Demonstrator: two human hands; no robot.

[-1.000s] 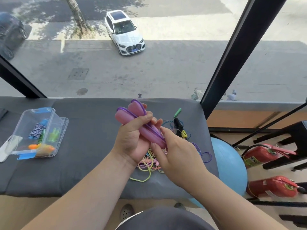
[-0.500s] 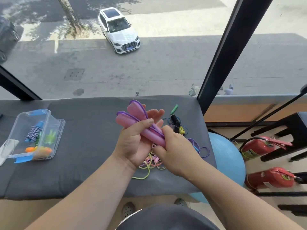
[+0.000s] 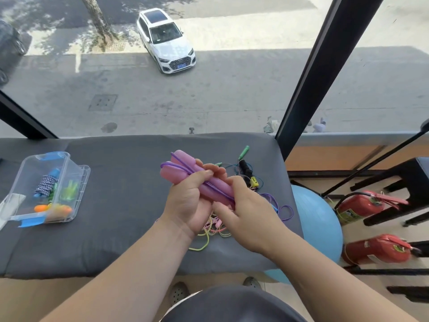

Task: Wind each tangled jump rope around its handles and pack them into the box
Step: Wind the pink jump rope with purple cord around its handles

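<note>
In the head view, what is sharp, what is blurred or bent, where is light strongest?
Head view: left hand, right hand and pink handles are sharp; the lower extinguisher is smeared; the wide lens slants the window post; sun is strongest on the pavement at top; the bench lies in even shade.

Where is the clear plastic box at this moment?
In the head view, the clear plastic box sits on the grey cushion at the far left, well apart from the left hand gripping the pink handles.

white car (image 3: 167,40) (outside) | blue ball (image 3: 318,224) | red extinguishers (image 3: 358,206) | grey pad (image 3: 120,205)
</note>
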